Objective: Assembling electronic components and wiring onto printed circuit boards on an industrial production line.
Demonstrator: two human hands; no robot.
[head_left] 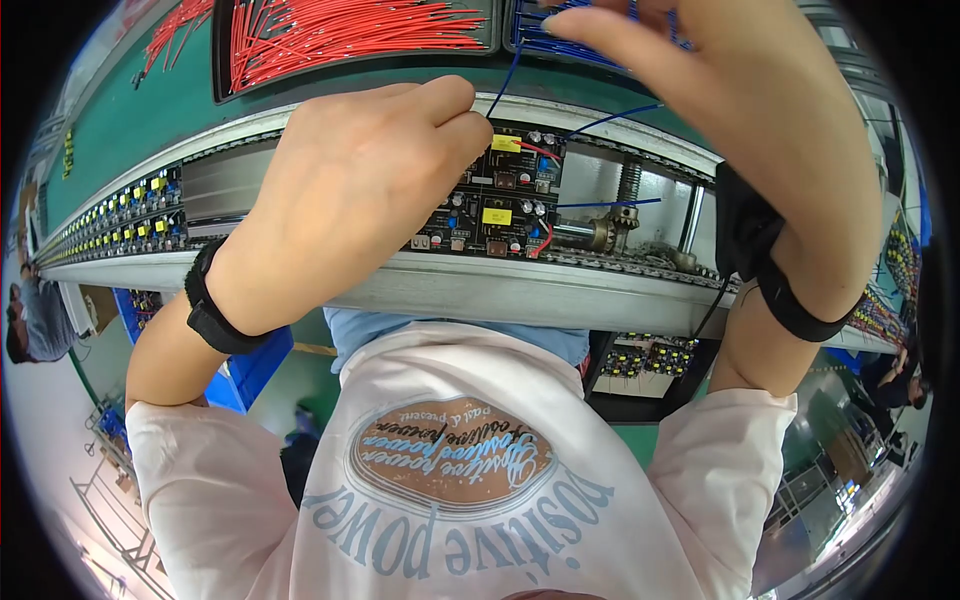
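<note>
White shirt cloth [480, 390] fills the lower middle, closest to the camera, and beyond it both forearms reach up over a metal-railed conveyor [470, 285]. Closed at the fingertips, the left hand [385, 150] pinches a blue wire [505, 85] that rises just above the black circuit boards [500, 215], which sit between the rails. Two more blue wires [610, 204] stick out from the boards' right side. Over the tray of blue wires [580, 45], the right hand [715, 50] has its thumb stretched out; its fingers run past the upper edge, so whether it grips anything cannot be told. Left of that tray, red wires [350, 40] fill a dark tray [360, 78] on the green surface [130, 120].
</note>
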